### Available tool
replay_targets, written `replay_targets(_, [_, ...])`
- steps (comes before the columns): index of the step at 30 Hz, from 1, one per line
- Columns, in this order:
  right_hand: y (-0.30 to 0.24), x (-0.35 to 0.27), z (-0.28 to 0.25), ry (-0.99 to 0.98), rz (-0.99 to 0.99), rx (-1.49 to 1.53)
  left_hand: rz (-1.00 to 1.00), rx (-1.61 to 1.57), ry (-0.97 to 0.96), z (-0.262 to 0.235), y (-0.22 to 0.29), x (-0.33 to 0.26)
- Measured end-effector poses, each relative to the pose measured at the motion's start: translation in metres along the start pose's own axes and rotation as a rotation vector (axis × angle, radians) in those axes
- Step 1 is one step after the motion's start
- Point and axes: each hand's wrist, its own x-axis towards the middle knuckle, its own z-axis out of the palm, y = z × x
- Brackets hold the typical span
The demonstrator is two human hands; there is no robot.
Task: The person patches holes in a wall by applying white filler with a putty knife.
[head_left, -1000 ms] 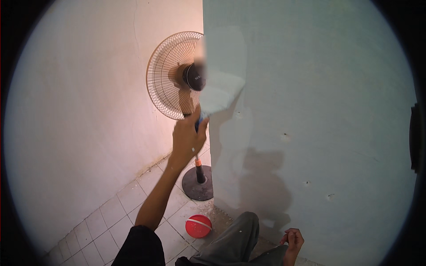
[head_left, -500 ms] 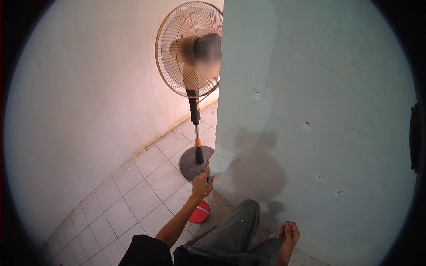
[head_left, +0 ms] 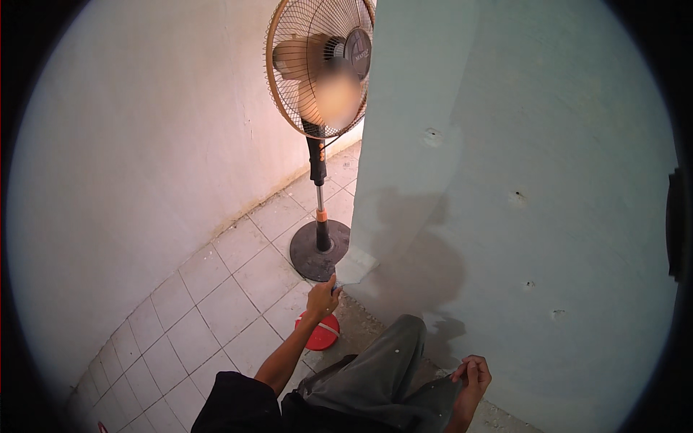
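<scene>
And here's the left hand (head_left: pixel 323 299), grip wrapped around the blue handle of a broad putty knife (head_left: pixel 355 268), index finger running up toward the pale blade! The blade sits against the green wall (head_left: pixel 577 238), low down by its left-hand edge, just right of the fan's dark base. Over to the right hand (head_left: pixel 473 375): fingers curled beside the trousers (head_left: pixel 361 382), and I cannot tell whether that grip holds anything.

The score so far, as I judge it: a smoother-looking band (head_left: pixel 411 79) runs down the left side of the wall, so that stretch seems to be covered. Even so, one chipped pit (head_left: pixel 433 136) shows plainly inside it. Out to the right, three more pits (head_left: pixel 517 196) are open, and that wide, duller field looks untreated (plenty left to play for, I'd say).

Now for what's hard to call! A dark shadow (head_left: pixel 419 267) lies right across the lower wall, blurring where the band ends. Fingers cover most of the handle. The pedestal fan (head_left: pixel 316 155) is cut off at the top and by the wall's edge, with a blurred patch over its grille. On the tiled floor (head_left: pixel 260 278), the forearm partly hides a round red object (head_left: pixel 323 341) with a pale strip: tub or ball, no telling. The dark shape (head_left: pixel 674 224) at the far right rim? Unreadable.
</scene>
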Motion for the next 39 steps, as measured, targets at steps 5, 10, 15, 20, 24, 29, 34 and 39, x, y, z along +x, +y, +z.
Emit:
replay_targets(5, [-0.001, -0.003, -0.006, 0.023, -0.014, -0.013, -0.058, 0.01, -0.045, -0.013, -0.014, -0.002])
replay_targets(10, [0.006, -0.005, -0.019, 0.025, 0.001, -0.012, -0.03, 0.102, -0.096, -0.026, -0.005, 0.011])
replay_targets(15, [-0.001, -0.009, -0.02, 0.054, -0.005, -0.002, -0.023, 0.087, -0.078, -0.06, 0.03, 0.025])
replay_targets(20, [0.006, -0.01, -0.024, 0.042, 0.005, 0.013, 0.031, 0.08, -0.014, -0.1, 0.06, 0.035])
replay_targets(24, [0.003, -0.012, -0.027, 0.042, 0.013, -0.002, 0.022, 0.019, 0.029, -0.136, 0.096, 0.04])
replay_targets(29, [0.008, -0.014, -0.031, 0.035, -0.007, 0.007, 0.081, -0.057, 0.132, -0.162, 0.111, 0.041])
replay_targets(34, [0.007, -0.018, -0.037, 0.052, -0.01, 0.005, 0.065, -0.085, 0.145, -0.157, 0.106, 0.026])
replay_targets(39, [0.009, -0.02, -0.046, 0.059, -0.005, -0.003, 0.01, -0.055, 0.138, -0.126, 0.087, 0.005])
